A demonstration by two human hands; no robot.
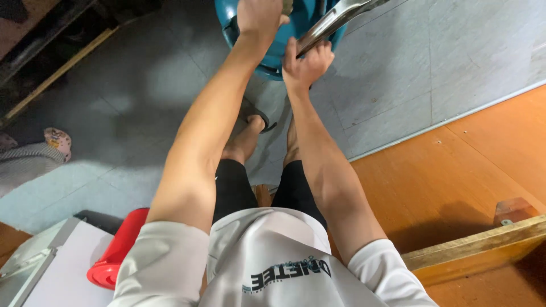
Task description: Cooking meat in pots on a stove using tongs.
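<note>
Teal plastic round tub (272,63) on grey tiled floor (398,68); left hand (259,17) pressing tub rim, grip unclear; right hand (306,63) beside tub, grip wrapped around flat shiny metal tool (333,21).

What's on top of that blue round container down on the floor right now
The left hand rests on the blue container's top, and the right hand grips a metal tool there. The hands and frame edge hide the rest.

At twelve o'clock, the left hand (259,17) rests on a blue tub (267,57); the right hand (307,62) grips a metal bar (335,20) over the grey floor (398,74).
</note>
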